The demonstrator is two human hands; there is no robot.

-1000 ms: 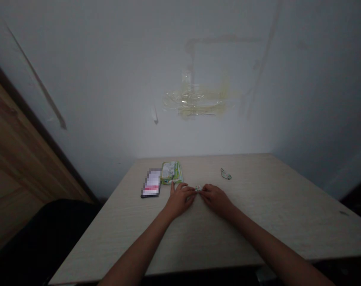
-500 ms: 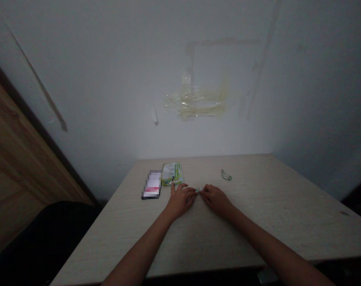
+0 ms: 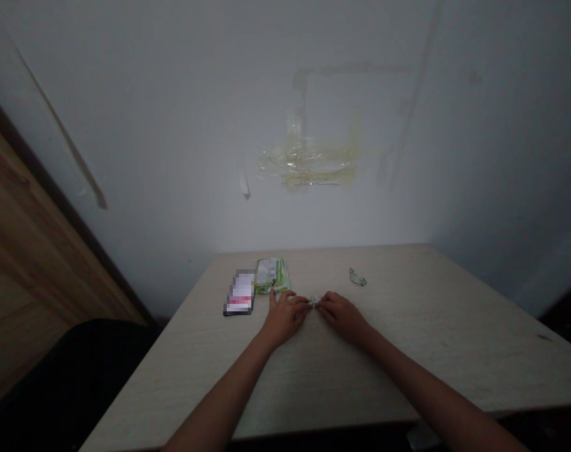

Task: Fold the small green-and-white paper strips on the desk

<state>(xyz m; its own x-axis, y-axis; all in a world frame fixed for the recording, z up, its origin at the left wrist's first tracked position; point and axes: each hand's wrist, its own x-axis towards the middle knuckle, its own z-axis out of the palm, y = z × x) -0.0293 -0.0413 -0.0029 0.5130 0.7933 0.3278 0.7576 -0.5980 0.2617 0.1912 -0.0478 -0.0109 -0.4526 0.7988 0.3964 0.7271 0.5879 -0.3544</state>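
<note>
On the far half of a pale wood-grain table [image 3: 407,351], left to right: black smartphone [image 3: 239,292], screen blurred; green-and-white plastic wrapper [image 3: 271,275], just beside it; left hand [image 3: 284,317], fingers curled, thumb by the wrapper; small green-and-white scrap [image 3: 314,302], pinched between both hands' fingertips, near the table's middle; right hand [image 3: 342,316], nearly closed likewise; thin green strip [image 3: 357,277], apart, farther away.
</note>
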